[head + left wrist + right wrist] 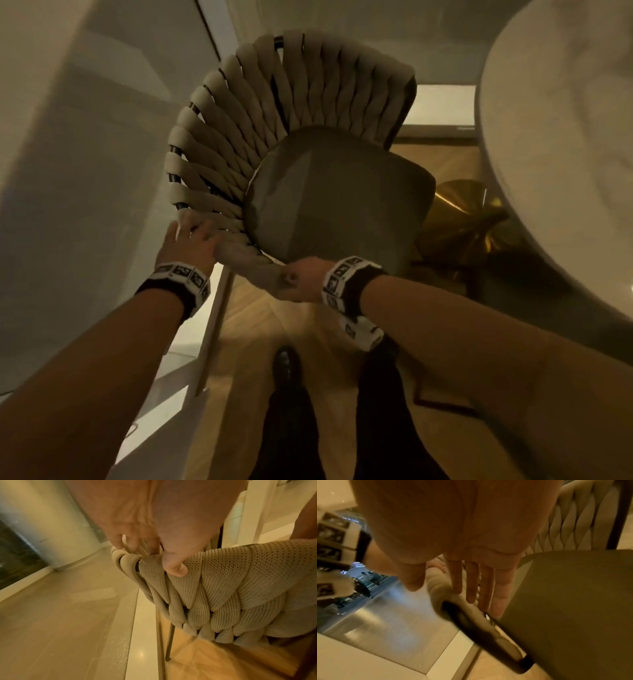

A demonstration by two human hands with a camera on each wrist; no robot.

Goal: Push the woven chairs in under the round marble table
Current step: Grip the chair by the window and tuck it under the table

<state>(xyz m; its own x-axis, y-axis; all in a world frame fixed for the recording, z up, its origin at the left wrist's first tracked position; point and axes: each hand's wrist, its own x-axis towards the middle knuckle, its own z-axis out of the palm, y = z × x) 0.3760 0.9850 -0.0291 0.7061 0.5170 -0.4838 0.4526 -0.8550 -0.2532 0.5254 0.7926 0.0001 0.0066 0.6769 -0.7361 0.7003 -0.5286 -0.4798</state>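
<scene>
A woven chair (342, 205) with a beige braided back and a smooth grey seat stands in front of me, turned side-on, apart from the round marble table (555, 144) at the right. My left hand (191, 236) grips the top rim of the braided back; in the left wrist view the left hand (150, 561) has fingers curled over the chair (231, 588) rim and the thumb pressed on the outside. My right hand (294, 282) holds the near end of the woven rim. In the right wrist view the right hand (447, 592) has the chair (573, 601) rim between thumb and fingers.
The table's gold pedestal base (459, 222) stands on the wooden floor (260, 315) just right of the seat. A pale wall and glass panel (85, 154) run close along the chair's left. My legs and a dark shoe (284, 366) are behind the chair.
</scene>
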